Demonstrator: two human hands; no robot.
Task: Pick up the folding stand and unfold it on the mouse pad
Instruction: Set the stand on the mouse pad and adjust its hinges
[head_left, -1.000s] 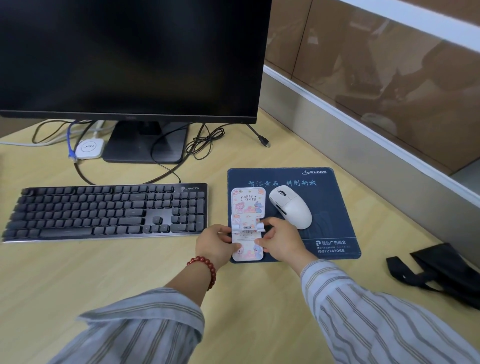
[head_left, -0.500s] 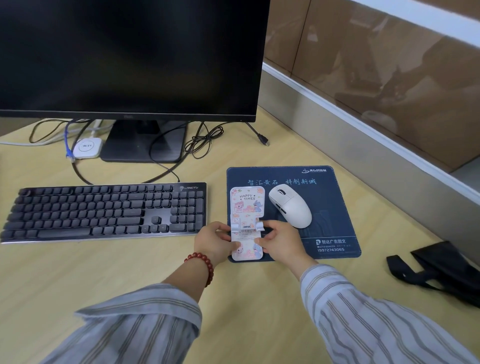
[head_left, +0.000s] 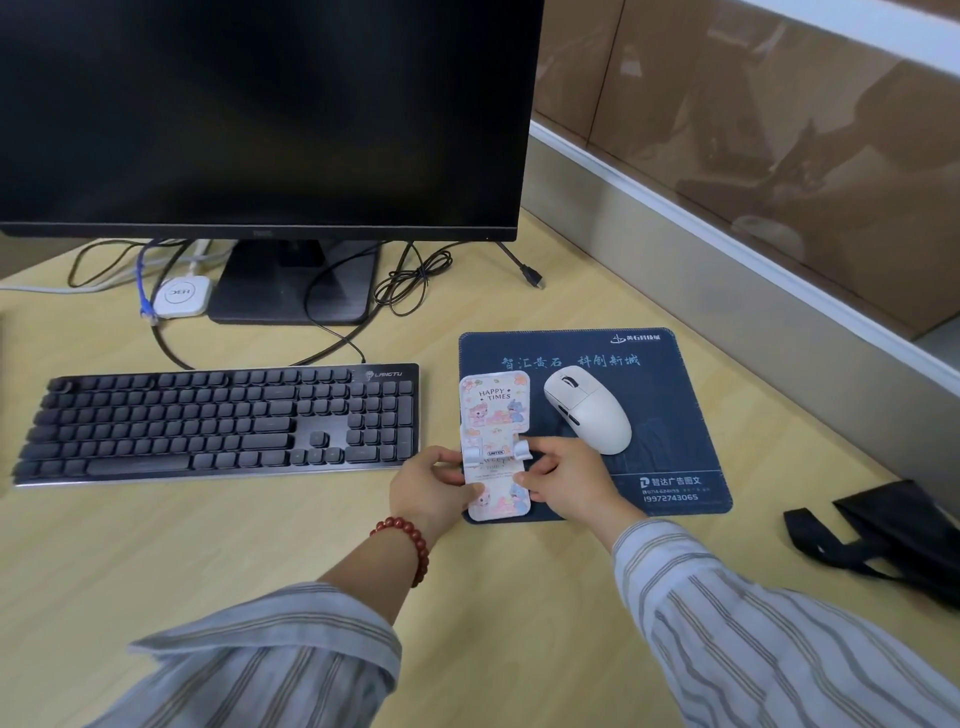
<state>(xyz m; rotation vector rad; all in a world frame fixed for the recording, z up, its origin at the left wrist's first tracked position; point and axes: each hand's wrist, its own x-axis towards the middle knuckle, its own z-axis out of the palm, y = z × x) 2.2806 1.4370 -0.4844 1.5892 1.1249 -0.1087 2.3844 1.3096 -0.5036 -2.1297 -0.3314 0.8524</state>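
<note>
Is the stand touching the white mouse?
Apart. The head view shows a strip of blue pad between the stand and the mouse.

A dark monitor (head_left: 260, 114) stands at the desk's (head_left: 104, 545) rear, a black keyboard (head_left: 218, 421) before it. A white mouse (head_left: 589, 408) and a black bag (head_left: 893, 535) lie toward the right edge.

Head-worn view, downward over desk (head_left: 156, 545)

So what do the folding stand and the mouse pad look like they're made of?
Folding stand: likely hard plastic, glossy, with printed cartoon art and rigid rounded corners. Mouse pad: seemingly cloth-topped, matte dark blue, with a stitched edge and printed lettering.
</note>
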